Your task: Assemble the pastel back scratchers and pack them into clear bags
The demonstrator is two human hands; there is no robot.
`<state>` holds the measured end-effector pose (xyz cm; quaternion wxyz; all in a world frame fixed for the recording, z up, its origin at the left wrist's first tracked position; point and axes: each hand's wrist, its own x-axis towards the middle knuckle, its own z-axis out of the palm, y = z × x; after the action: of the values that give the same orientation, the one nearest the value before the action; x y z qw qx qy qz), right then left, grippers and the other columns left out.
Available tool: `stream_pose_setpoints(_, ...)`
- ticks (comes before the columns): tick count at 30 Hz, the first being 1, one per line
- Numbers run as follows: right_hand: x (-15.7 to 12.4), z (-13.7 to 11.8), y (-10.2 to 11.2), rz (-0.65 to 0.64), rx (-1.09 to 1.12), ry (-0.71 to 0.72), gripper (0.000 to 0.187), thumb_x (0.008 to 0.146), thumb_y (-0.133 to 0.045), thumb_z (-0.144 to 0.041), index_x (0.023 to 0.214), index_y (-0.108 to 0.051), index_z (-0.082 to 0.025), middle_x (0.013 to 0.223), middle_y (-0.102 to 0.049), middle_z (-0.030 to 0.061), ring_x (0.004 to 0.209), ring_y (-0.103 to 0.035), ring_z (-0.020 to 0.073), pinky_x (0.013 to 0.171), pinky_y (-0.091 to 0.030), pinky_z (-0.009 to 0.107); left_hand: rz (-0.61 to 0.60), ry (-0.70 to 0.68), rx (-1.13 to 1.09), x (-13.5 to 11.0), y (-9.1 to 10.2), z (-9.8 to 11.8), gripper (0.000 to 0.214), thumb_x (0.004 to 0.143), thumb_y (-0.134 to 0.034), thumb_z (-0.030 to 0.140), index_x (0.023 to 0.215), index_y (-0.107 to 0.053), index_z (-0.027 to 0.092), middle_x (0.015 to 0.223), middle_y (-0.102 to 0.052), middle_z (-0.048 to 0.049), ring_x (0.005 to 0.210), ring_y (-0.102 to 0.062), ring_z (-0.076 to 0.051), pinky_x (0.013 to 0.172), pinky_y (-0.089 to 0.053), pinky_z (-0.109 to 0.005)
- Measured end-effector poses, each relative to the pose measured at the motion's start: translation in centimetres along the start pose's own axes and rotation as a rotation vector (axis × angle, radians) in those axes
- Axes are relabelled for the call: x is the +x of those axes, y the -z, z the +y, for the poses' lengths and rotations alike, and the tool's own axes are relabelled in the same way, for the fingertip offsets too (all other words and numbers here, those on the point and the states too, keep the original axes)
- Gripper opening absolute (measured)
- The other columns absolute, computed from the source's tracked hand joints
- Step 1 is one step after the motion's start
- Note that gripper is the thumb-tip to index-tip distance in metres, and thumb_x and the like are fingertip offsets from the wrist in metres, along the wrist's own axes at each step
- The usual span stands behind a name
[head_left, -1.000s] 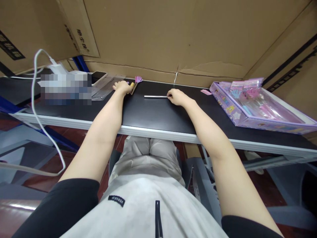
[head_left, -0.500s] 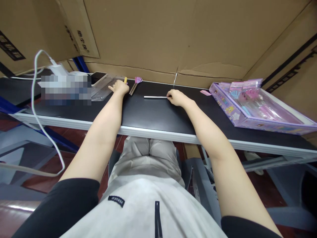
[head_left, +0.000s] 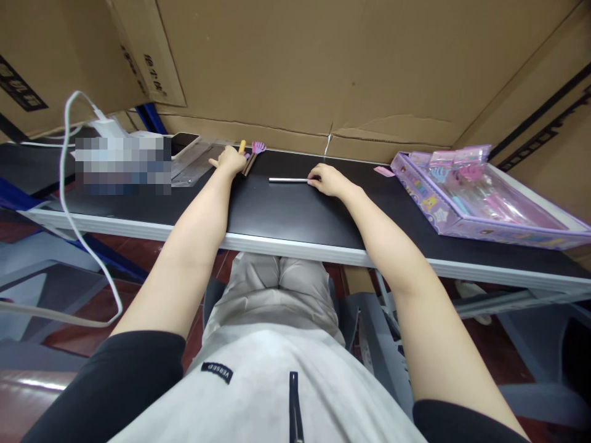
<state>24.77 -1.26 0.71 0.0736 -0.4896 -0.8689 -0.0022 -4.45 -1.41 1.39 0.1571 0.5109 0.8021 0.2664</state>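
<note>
My left hand (head_left: 229, 161) rests at the back of the black table (head_left: 286, 212), fingers curled round a small yellow stick (head_left: 242, 146) whose tip pokes up above them. Right beside it lies a stick with a pink-purple fan-shaped end (head_left: 257, 148). My right hand (head_left: 329, 179) lies on the table with its fingertips pinching the right end of a thin silver rod (head_left: 289, 180) that lies flat and points left.
A purple toy box (head_left: 466, 197) with pink items sits at the right. Clear plastic sleeves (head_left: 196, 160), a white charger with cable (head_left: 104, 126) and a blurred patch lie at the left. Cardboard sheets (head_left: 323, 67) wall off the back. A small pink slip (head_left: 384, 171) lies near the box.
My left hand has drawn the yellow stick away from the pink-ended one, lifted it and shifted slightly right. My right hand has stayed on the silver rod.
</note>
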Motion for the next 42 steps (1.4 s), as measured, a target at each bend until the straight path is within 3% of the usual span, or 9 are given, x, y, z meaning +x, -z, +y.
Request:
stream_pose_setpoints(3,0.2,0.2,-0.3,0.021,0.044,0.016,0.031,0.109,-0.063,-0.016,0.133,-0.082,-0.011,0.140,-0.074,0.0189,0.132,-0.071,0.0262,0.119,-0.052,0.037,0.007,0.001,-0.016,-0.1,0.1,0.0,0.058,0.111,-0.056,0.042,0.163,-0.056,0.016,0.174,-0.058,-0.0248,0.168,-0.046,-0.044,0.137,-0.014,-0.078)
stream_pose_setpoints(9,0.9,0.8,-1.3,0.079,0.127,0.054,0.022,0.105,-0.065,-0.009,0.118,-0.082,-0.013,0.134,-0.074,0.0171,0.130,-0.072,0.0265,0.118,-0.053,0.039,0.010,-0.011,-0.039,-0.2,0.0,0.1,0.055,0.115,-0.057,0.042,0.157,-0.056,0.008,0.168,-0.063,-0.0245,0.164,-0.051,-0.039,0.138,-0.020,-0.069)
stream_pose_setpoints(14,1.7,1.7,-2.3,0.145,0.192,0.101,0.015,0.102,-0.064,-0.009,0.105,-0.076,-0.018,0.126,-0.074,0.0156,0.122,-0.072,0.0304,0.114,-0.055,0.046,0.103,0.007,-0.066,0.8,-0.6,0.0,0.046,0.106,-0.068,0.036,0.146,-0.066,0.015,0.163,-0.068,-0.0267,0.162,-0.056,-0.043,0.140,-0.024,-0.070)
stream_pose_setpoints(22,1.4,1.4,-1.7,0.154,0.134,0.039,0.018,0.105,-0.057,-0.010,0.112,-0.071,-0.018,0.122,-0.076,0.0165,0.114,-0.071,0.0318,0.104,-0.054,0.044,0.123,-0.024,-0.168,1.4,-0.6,-0.1,0.049,0.090,-0.074,0.029,0.138,-0.067,0.023,0.160,-0.069,-0.0264,0.162,-0.054,-0.051,0.136,-0.023,-0.080)
stream_pose_setpoints(29,1.2,1.4,-1.4,0.176,0.113,0.030,0.022,0.106,-0.058,-0.014,0.121,-0.074,-0.017,0.116,-0.079,0.0164,0.105,-0.072,0.0310,0.098,-0.053,0.042,0.145,-0.138,-0.319,2.7,-1.1,-0.7,0.042,0.083,-0.081,0.039,0.120,-0.065,0.027,0.145,-0.075,-0.0256,0.161,-0.050,-0.056,0.131,-0.020,-0.087)
stream_pose_setpoints(32,1.2,1.6,-1.3,0.187,0.091,0.043,0.026,0.106,-0.056,-0.016,0.123,-0.076,-0.017,0.123,-0.080,0.0178,0.113,-0.072,0.0336,0.101,-0.053,0.045,0.182,-0.227,-0.414,3.9,-1.8,-0.8,0.033,0.085,-0.084,0.041,0.106,-0.062,0.028,0.132,-0.078,-0.0215,0.157,-0.054,-0.053,0.131,-0.027,-0.083)
stream_pose_setpoints(36,1.2,1.7,-1.0,0.198,0.054,0.028,0.034,0.107,-0.051,-0.017,0.128,-0.078,-0.015,0.135,-0.078,0.0208,0.126,-0.070,0.0372,0.111,-0.050,0.051,0.212,-0.353,-0.511,5.5,-3.0,-1.1,0.032,0.089,-0.085,0.037,0.091,-0.054,0.027,0.115,-0.078,-0.0161,0.135,-0.070,-0.043,0.124,-0.048,-0.065)
stream_pose_setpoints(39,1.2,1.9,-0.9,0.207,0.035,0.011,0.037,0.109,-0.049,-0.018,0.131,-0.078,-0.015,0.139,-0.076,0.0224,0.132,-0.068,0.0391,0.115,-0.048,0.055,0.161,-0.459,-0.557,6.2,-3.5,-1.2,0.032,0.090,-0.085,0.036,0.087,-0.055,0.026,0.103,-0.077,-0.0124,0.115,-0.076,-0.035,0.116,-0.056,-0.055)
stream_pose_setpoints(42,1.2,2.2,-0.7,0.241,0.023,-0.019,0.037,0.112,-0.047,-0.022,0.132,-0.077,-0.016,0.140,-0.075,0.0228,0.133,-0.068,0.0407,0.115,-0.048,0.058,0.084,-0.532,-0.591,6.1,-3.7,-1.1,0.028,0.090,-0.085,0.036,0.086,-0.060,0.024,0.092,-0.074,-0.0099,0.104,-0.077,-0.032,0.112,-0.058,-0.053)
